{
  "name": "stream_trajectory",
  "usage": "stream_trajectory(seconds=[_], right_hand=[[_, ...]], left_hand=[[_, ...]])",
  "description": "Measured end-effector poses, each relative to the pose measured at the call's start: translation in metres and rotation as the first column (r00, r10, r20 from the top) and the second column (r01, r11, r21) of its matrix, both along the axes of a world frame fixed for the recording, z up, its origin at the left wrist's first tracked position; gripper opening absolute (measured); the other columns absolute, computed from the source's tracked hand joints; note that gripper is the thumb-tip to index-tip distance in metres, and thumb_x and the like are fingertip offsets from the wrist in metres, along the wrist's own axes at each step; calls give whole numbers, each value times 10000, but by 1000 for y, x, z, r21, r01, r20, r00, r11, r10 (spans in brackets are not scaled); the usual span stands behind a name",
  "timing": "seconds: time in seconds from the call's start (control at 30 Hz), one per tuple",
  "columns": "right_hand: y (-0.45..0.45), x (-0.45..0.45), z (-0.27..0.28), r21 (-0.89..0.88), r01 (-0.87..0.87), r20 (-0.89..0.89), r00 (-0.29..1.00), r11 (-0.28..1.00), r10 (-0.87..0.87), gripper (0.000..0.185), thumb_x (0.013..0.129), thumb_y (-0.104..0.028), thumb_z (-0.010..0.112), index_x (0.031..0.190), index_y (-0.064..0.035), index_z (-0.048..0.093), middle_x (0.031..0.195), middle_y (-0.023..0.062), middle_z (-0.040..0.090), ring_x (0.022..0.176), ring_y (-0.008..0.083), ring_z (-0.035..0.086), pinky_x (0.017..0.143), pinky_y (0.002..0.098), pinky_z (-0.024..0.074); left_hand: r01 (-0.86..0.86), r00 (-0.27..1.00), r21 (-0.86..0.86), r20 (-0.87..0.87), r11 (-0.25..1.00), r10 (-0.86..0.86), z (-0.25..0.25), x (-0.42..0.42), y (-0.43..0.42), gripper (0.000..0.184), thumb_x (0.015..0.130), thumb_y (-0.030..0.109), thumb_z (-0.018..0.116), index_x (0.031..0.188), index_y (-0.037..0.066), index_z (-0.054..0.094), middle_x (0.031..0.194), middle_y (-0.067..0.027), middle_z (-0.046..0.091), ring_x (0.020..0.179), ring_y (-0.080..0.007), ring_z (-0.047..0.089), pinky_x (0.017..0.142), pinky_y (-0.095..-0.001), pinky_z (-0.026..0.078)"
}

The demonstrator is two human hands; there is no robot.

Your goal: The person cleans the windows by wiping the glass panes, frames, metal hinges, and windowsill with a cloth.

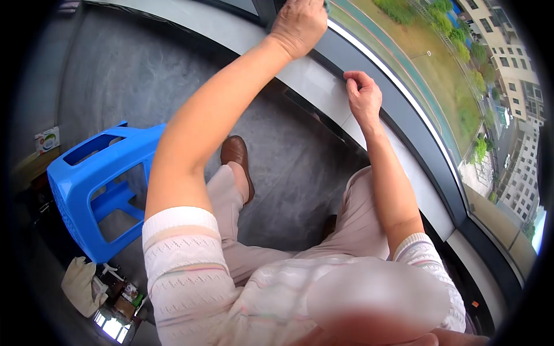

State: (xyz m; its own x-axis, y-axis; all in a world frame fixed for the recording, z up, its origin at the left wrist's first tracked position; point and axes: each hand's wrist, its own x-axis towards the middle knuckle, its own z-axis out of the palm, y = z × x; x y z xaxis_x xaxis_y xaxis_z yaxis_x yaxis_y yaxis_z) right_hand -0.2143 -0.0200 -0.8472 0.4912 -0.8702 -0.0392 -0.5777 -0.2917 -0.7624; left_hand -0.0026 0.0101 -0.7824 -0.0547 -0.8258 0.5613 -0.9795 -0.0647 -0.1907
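Observation:
My left hand (300,27) is raised at the top of the view beside the window, its back toward me and its fingers closed. A sliver of a small teal thing (326,7) shows past the fingers; the rest is hidden, so its kind cannot be made out. Near the lower part of the dark window frame (392,109), my right hand (365,98) is loosely curled, with thumb and forefinger bent toward each other. Nothing shows in it. Beyond the frame lies the window glass (415,75).
A pale stone sill (329,86) runs along the window. On the grey floor (283,167) at left stands a blue plastic stool (75,184). Behind it are a small white-and-green box (47,140) and a beige cloth bag (81,286). My brown shoe (235,153) is below.

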Motion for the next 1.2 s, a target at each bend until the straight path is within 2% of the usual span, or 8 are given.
stream_trajectory(seconds=[0.13, 0.23, 0.33, 0.57, 0.83, 0.93, 1.03, 1.2], right_hand=[[-2, -1, -2, 40, -4, 35, 999, 999, 2, 147, 814, -178, 561, 892, -142, 680, 810, 56, 626, 776, 207, 606, 728, 332, 483], [-2, -4, 1, 27, -35, 18, 999, 999, 35, 152, 812, -182, 556, 884, -144, 684, 827, 60, 641, 793, 218, 612, 733, 342, 485], [-1, -2, 3, 67, 18, -2, 1000, 998, -18, 151, 807, -185, 558, 876, -145, 687, 808, 62, 644, 796, 223, 612, 735, 343, 484], [0, 0, 2, 9, -6, -15, 1000, 1000, 7, 137, 809, -179, 570, 873, -155, 689, 758, 44, 616, 751, 194, 594, 712, 320, 480], [-2, 1, 4, -9, -41, -55, 998, 999, 41, 148, 807, -179, 564, 873, -145, 692, 740, 34, 620, 731, 177, 586, 701, 312, 475], [-1, 2, 2, 0, -19, -25, 1000, 1000, 19, 147, 806, -179, 564, 870, -146, 693, 731, 32, 622, 728, 175, 587, 703, 313, 476], [-1, 2, 2, -37, -48, -70, 997, 998, 46, 140, 807, -182, 571, 864, -152, 695, 713, 21, 628, 724, 167, 589, 705, 307, 478], [1, 2, 3, 119, -15, -24, 1000, 993, 18, 146, 805, -174, 575, 880, -124, 690, 730, 31, 640, 692, 154, 594, 679, 286, 473]], left_hand=[[-108, 994, 166, 27, 980, 105, -59, -7, 1, 107, 676, 72, 593, 772, 50, 634, 793, -74, 575, 865, -259, 531, 770, -340, 454], [-132, 910, 176, -369, 975, 190, -56, -15, 12, 167, 665, 32, 591, 815, 69, 655, 830, -84, 612, 858, -268, 539, 777, -331, 459], [93, 574, 620, -673, 779, 467, -45, -23, 50, 292, 673, -30, 578, 924, 81, 677, 897, -105, 647, 905, -311, 557, 844, -367, 460], [155, 923, 115, -370, 981, -103, -98, -43, 93, 343, 777, 76, 578, 1115, 15, 574, 1171, -129, 555, 1095, -290, 501, 921, -396, 408], [-658, 703, 214, -169, 722, 691, -123, 147, 97, 380, 829, 168, 516, 1179, 21, 524, 1211, -149, 530, 1107, -315, 471, 906, -428, 422], [-332, 816, 228, -418, 915, 400, -118, 51, 88, 337, 754, 95, 515, 1072, -9, 553, 1083, -158, 564, 964, -340, 508, 806, -471, 428], [163, 897, 85, -428, 983, -111, -100, -69, 99, 341, 770, 95, 529, 1101, 31, 578, 1156, -134, 560, 1098, -319, 502, 894, -416, 414], [-34, 921, 181, -375, 983, 101, -112, 35, 100, 356, 826, 154, 496, 1164, 62, 563, 1210, -105, 547, 1118, -280, 500, 927, -401, 398]])
